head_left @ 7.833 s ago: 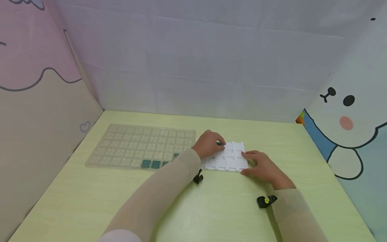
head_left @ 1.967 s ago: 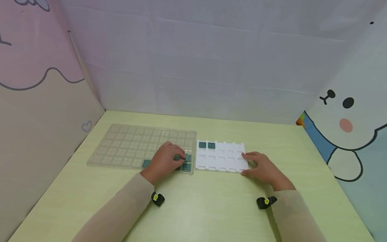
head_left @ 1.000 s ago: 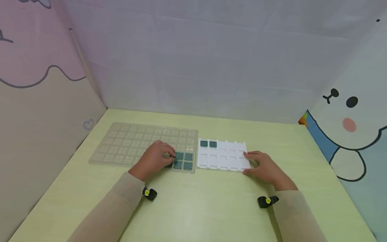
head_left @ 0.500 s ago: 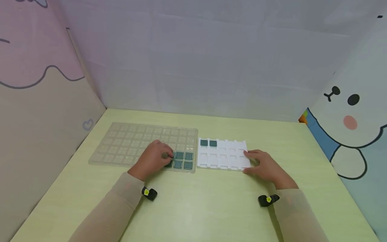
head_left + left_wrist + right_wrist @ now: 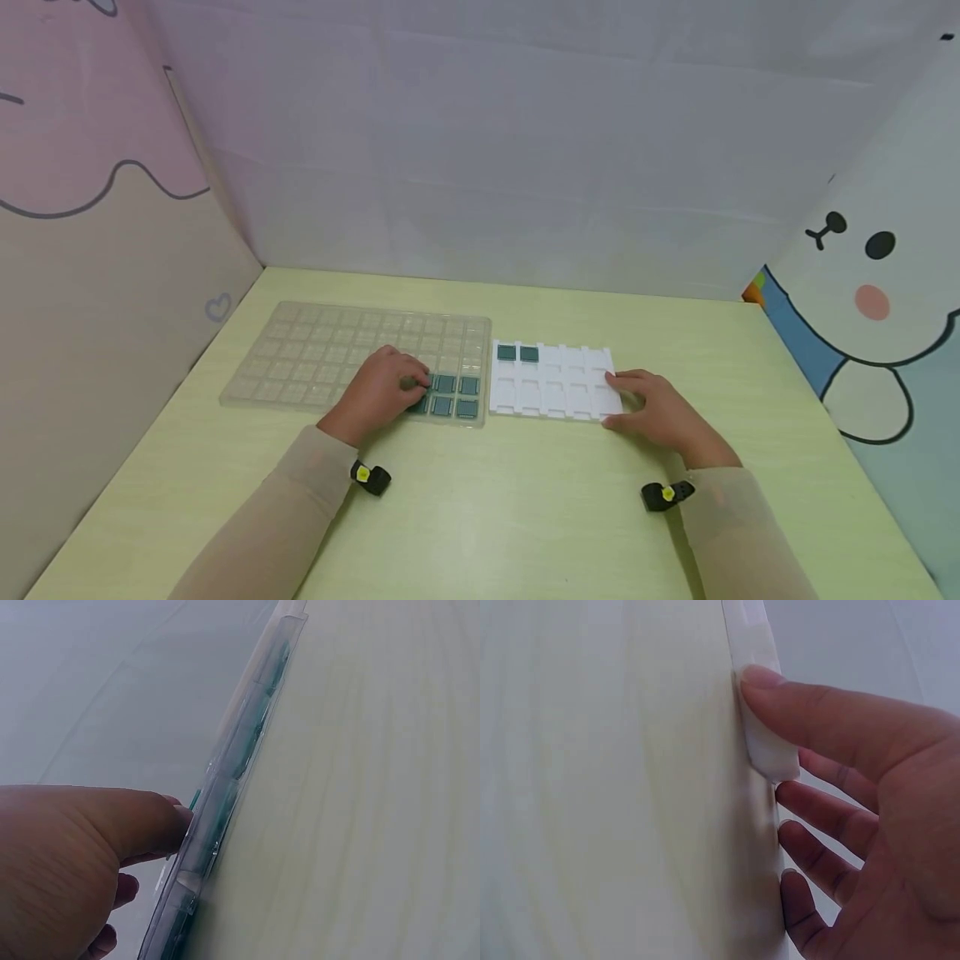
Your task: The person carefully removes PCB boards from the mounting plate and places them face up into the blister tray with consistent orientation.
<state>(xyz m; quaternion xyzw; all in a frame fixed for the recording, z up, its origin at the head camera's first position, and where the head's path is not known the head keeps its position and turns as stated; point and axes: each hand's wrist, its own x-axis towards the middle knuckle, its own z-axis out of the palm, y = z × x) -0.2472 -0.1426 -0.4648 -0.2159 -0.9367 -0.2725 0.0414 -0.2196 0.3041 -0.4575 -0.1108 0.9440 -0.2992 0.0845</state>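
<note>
Over the front row of a clear plastic tray, my left hand pinches a small green chip between thumb and index finger. Only the chip's thin edge shows above the tray rim in the left wrist view. Several square green chips lie in pockets at the tray's front right corner; my fingers partly hide some. Beside it lies a white pocketed tray with two green chips at its back left. My right hand grips this tray's right end, thumb on the near corner.
Both trays lie flat on a pale wooden table, close side by side. A white cloth wall stands behind the table. Printed panels flank it on the left and right. A black strap device sits on each wrist.
From above the white tray, my left hand has gone left to the clear tray, then further left along its front chips. Two chips now show in the white tray. The right hand stays put.
</note>
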